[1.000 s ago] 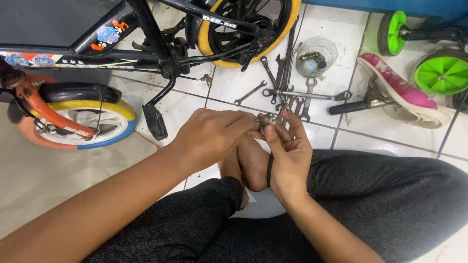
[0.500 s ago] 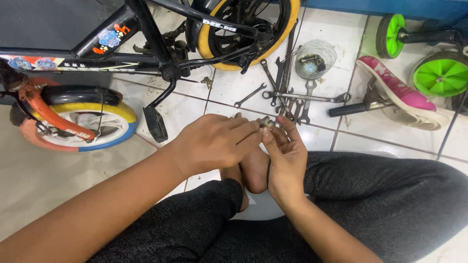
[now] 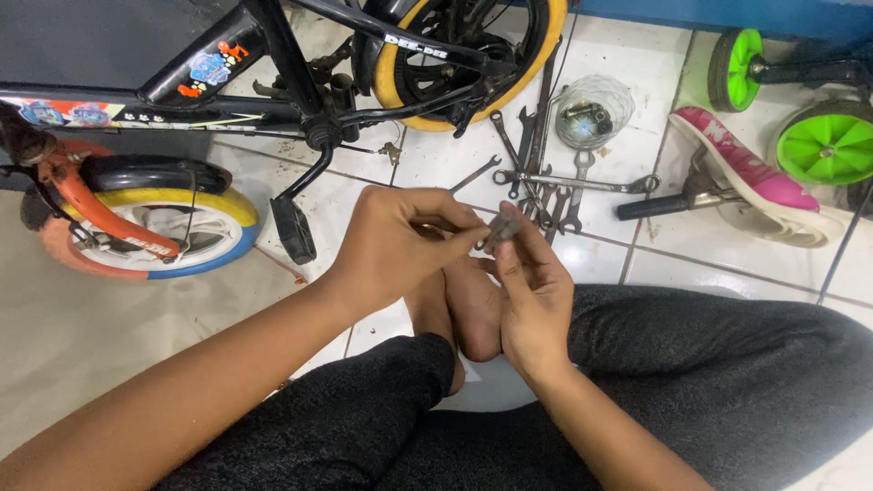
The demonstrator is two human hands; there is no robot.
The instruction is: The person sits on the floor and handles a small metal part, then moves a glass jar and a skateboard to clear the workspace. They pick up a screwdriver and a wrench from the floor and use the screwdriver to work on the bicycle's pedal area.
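Both hands share one grip on a small grey metal part [image 3: 503, 227] — left hand [image 3: 400, 241] pinches its near end between thumb and fingertips, right hand [image 3: 536, 300] backs it from below, fingers raised along its side. Part sits in the air above the person's bare feet [image 3: 464, 309], over the tiled floor [image 3: 637, 264]; too small and blurred to say exactly what it is. Looks like the fiddling or fitting stage on a loose piece — not yet at the bike. Spanners [image 3: 546, 186] lie fanned out just beyond the hands, a glass bowl [image 3: 593, 111] of small hardware behind them, the child's bicycle [image 3: 300, 100] to the left, pedal [image 3: 296, 229] near the left wrist. Any next move needs a steady hold from one hand so the other can reach a tool; a small part could easily slip.
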